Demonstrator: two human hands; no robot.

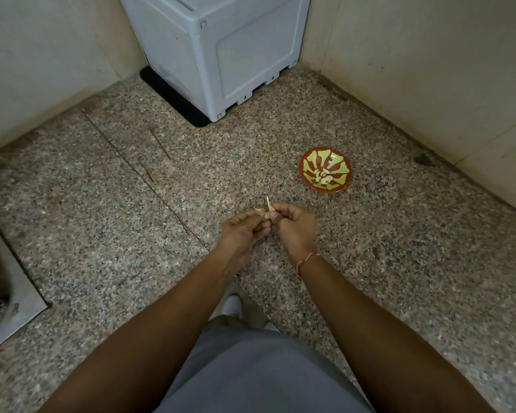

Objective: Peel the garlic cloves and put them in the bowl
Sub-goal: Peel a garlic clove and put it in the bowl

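- Garlic clove [267, 215] sits pinched between my two hands above the speckled stone tabletop [399, 248], in front of my body and well short of the bowl.
- My left hand [243, 231] curls round the clove's body and holds it steady; my right hand [294, 225] pinches a strip of papery skin [268, 203] that stands up from the clove's top.
- To do this step well, I judge I should pull the strip down along the clove, not outward, so it comes away whole.
- I want the left grip firm but light; squeezing could bruise the clove or shoot it loose.
- Bowl [326, 169], red with green pattern, lies to the right and farther off, with several peeled cloves [322, 175] already inside.
- I cannot tell how much skin remains underneath.
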